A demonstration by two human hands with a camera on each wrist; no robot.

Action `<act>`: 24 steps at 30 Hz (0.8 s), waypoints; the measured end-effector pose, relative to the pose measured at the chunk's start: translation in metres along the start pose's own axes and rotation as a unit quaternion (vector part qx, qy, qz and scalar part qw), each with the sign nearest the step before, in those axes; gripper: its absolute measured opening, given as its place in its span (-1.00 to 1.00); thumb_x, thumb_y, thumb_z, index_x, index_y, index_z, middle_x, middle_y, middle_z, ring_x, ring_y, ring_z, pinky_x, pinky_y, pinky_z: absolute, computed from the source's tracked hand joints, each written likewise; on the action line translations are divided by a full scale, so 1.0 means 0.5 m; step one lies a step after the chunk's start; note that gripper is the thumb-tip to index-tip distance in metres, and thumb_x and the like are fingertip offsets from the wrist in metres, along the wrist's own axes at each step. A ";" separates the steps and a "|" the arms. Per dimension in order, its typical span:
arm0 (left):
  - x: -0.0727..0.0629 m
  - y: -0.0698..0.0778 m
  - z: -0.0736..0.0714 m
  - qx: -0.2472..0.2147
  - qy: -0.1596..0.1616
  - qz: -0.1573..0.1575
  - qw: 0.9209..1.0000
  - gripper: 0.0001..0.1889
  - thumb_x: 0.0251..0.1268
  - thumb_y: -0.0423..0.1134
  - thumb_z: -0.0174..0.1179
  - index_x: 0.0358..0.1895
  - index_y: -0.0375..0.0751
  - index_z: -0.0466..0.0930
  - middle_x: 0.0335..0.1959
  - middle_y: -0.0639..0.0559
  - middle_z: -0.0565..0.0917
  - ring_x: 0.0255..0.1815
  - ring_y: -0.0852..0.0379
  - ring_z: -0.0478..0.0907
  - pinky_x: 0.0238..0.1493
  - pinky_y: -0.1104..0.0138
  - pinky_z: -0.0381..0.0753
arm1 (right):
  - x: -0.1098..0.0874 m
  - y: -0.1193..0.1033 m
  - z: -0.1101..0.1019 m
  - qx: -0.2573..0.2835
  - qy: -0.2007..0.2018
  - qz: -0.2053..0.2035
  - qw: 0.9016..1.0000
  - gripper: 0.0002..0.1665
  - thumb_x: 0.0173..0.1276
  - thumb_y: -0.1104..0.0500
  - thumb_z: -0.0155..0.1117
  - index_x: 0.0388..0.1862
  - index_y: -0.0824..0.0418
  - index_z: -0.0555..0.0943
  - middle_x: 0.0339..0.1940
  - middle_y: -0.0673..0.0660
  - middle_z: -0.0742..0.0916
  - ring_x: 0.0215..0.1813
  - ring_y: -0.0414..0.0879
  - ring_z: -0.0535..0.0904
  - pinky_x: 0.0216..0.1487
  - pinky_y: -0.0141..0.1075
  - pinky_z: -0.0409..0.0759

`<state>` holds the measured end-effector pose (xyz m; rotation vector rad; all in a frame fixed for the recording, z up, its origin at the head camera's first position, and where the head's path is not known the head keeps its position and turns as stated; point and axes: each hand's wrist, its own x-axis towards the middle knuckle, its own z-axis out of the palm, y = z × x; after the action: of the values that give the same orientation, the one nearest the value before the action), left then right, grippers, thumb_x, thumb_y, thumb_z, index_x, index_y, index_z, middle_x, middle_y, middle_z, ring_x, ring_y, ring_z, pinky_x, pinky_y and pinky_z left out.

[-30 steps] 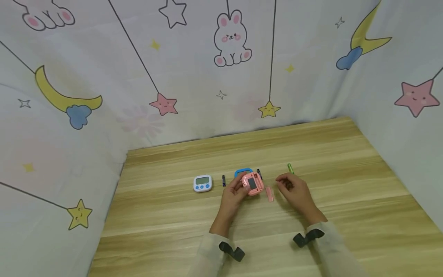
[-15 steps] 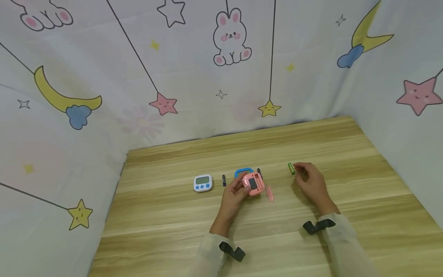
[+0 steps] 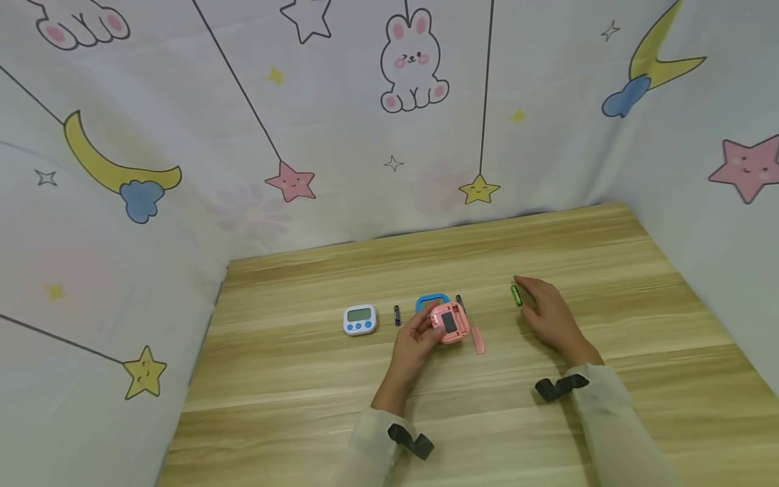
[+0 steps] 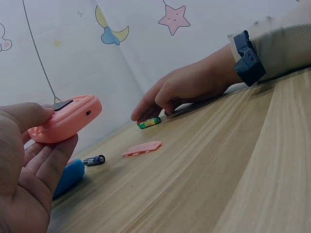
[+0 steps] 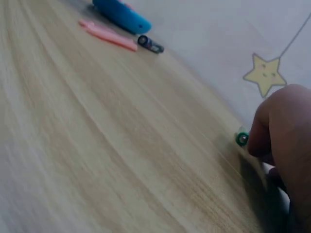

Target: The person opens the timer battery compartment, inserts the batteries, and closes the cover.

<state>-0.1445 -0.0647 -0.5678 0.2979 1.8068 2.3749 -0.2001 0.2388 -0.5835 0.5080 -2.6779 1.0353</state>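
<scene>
My left hand [image 3: 414,348] holds a pink digital timer [image 3: 453,333] between thumb and fingers, its back turned up with the battery compartment uncovered. In the left wrist view this timer [image 4: 68,121] is raised above the table. To the right, my right hand [image 3: 552,321] is at a green AAA-size battery [image 3: 516,295], index finger beyond it and thumb at its near end. The battery [image 4: 149,123] lies on the table under the fingertips in the left wrist view. A pink battery cover [image 3: 478,340] lies just right of the timer.
A blue timer [image 3: 431,297] lies partly hidden behind the left hand, with a dark battery [image 3: 459,299] beside it. Further left are another dark battery [image 3: 397,315] and a white timer [image 3: 360,320] with blue buttons. A patterned curtain [image 3: 341,223] borders the wooden table [image 3: 292,406].
My right hand has moved right, away from beside the pink cover, to the green battery. The battery shows fully and has turned slightly. My left hand keeps holding the pink timer in place.
</scene>
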 end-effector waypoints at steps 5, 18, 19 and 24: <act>-0.001 0.003 0.002 -0.001 -0.001 0.000 1.000 -0.44 0.36 -0.45 0.16 0.42 -0.26 0.32 0.17 -0.31 0.54 0.02 0.11 0.62 -0.03 0.37 0.62 | 0.004 -0.005 0.001 -0.030 -0.012 -0.021 0.999 -0.38 0.29 0.36 -0.05 0.37 0.28 0.40 0.30 0.30 0.47 0.32 0.31 0.28 0.27 0.22 0.20; 0.001 0.005 -0.002 -0.002 -0.005 -0.006 1.000 -0.43 0.36 -0.40 0.19 0.42 -0.23 0.32 0.20 -0.28 0.53 0.09 0.04 0.60 -0.01 0.35 0.62 | 0.007 -0.009 0.001 -0.021 -0.016 -0.005 1.000 -0.38 0.20 0.33 0.14 0.30 0.30 0.47 0.28 0.28 0.49 0.29 0.30 0.30 0.22 0.22 0.25; 0.000 0.006 -0.001 -0.002 -0.004 -0.008 1.000 -0.43 0.36 -0.40 0.19 0.42 -0.20 0.33 0.20 -0.28 0.53 0.09 0.04 0.60 -0.01 0.34 0.62 | 0.005 -0.007 -0.001 -0.017 -0.018 -0.001 1.000 -0.37 0.19 0.34 0.13 0.31 0.30 0.46 0.29 0.28 0.48 0.30 0.30 0.29 0.22 0.22 0.25; -0.002 0.007 0.001 -0.001 -0.001 -0.015 1.000 -0.44 0.37 -0.39 0.19 0.42 -0.17 0.33 0.20 -0.26 0.53 0.11 0.03 0.59 -0.01 0.35 0.62 | 0.000 -0.004 -0.004 -0.004 -0.020 0.001 1.000 -0.39 0.20 0.37 0.09 0.30 0.28 0.47 0.30 0.27 0.48 0.31 0.30 0.28 0.22 0.22 0.26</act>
<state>-0.1431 -0.0652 -0.5645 0.2702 1.7946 2.3547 -0.1994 0.2390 -0.5807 0.5306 -2.7159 1.0240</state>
